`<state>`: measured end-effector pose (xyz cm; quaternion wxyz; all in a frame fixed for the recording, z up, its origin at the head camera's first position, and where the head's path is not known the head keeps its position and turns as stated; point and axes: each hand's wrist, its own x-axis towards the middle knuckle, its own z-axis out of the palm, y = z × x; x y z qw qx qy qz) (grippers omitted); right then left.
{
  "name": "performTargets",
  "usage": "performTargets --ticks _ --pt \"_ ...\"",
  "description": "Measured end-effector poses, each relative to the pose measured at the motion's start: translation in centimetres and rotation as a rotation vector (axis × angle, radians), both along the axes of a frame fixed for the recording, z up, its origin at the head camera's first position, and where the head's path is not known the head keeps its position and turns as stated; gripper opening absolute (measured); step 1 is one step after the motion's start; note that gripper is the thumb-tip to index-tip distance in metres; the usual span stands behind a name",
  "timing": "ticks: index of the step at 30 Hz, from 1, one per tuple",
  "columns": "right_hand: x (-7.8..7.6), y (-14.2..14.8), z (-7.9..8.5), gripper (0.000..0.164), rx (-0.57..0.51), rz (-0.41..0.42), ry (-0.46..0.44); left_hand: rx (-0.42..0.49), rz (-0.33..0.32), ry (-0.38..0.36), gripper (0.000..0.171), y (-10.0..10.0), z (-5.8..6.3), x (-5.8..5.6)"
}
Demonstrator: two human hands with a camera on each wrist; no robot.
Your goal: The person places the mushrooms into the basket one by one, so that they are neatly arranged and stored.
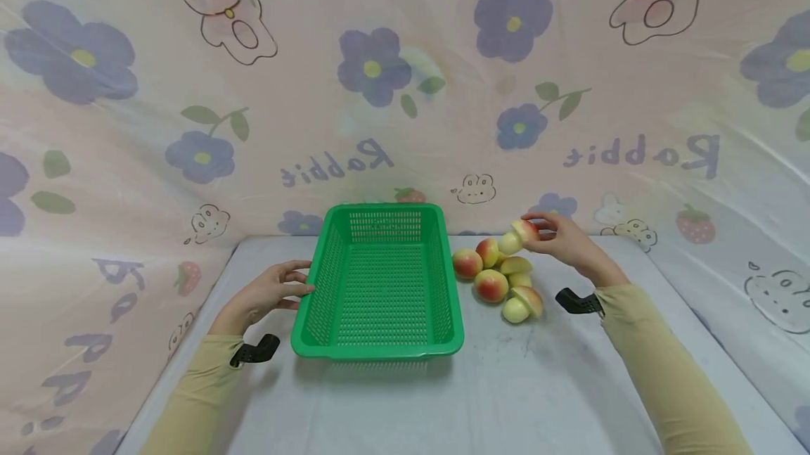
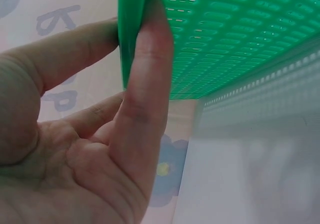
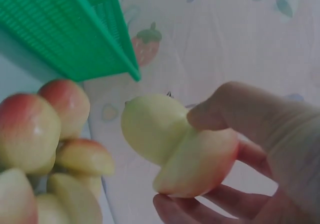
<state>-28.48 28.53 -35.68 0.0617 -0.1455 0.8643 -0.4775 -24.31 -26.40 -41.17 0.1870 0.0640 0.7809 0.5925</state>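
A green plastic basket with perforated walls stands on the table, with nothing inside it. At its left rim is my left hand; in the left wrist view the thumb and a finger pinch that rim from both sides. My right hand holds a mushroom by its red-and-yellow cap, raised above a small pile. The held mushroom's pale stem points away from the palm. Below it, several similar mushrooms lie heaped beside the basket's right wall, partly covering one another.
A white cloth-covered table lies under everything. Behind it hangs a printed curtain with flowers and rabbits, close to the table's back edge. A black wrist mount sits on each sleeve.
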Motion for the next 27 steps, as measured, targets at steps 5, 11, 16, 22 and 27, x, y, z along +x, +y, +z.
performTargets --ticks 5,11,16,22,27 --pt "-0.6 -1.3 0.4 0.059 -0.02 0.035 0.006 -0.002 0.005 0.002 0.072 0.1 0.1 0.0" --pt "-1.2 -3.2 0.8 0.055 -0.027 0.069 0.025 -0.004 -0.006 0.006 0.073 0.1 0.3 0.1" --pt "-1.8 -4.8 0.9 0.053 -0.021 0.084 0.039 -0.014 -0.012 0.008 0.073 0.1 0.3 0.1" --pt "-2.4 -7.0 1.0 0.053 -0.031 0.137 0.081 -0.013 -0.016 0.008 0.074 0.0 0.2 0.1" --pt "-3.0 -9.0 0.9 0.053 -0.052 0.171 0.089 -0.012 -0.006 -0.008 0.074 0.1 0.2 -0.1"
